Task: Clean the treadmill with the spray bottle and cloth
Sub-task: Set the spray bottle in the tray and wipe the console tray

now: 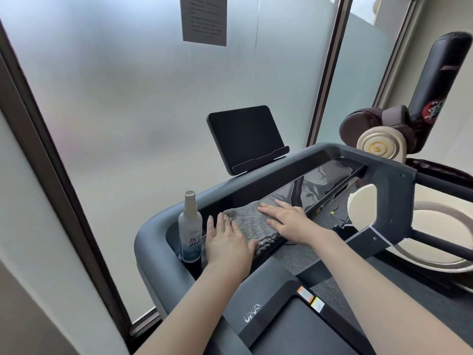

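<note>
Cloth (247,222) partly under right hand (288,221)

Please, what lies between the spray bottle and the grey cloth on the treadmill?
The left hand, fingers straight, lies between the spray bottle and the cloth; the head view shows it.

The notice (203,19) on the glass is cut off at the top, its print too blurred to read, and the spray bottle (190,226) hides its base in the cup holder.
</note>
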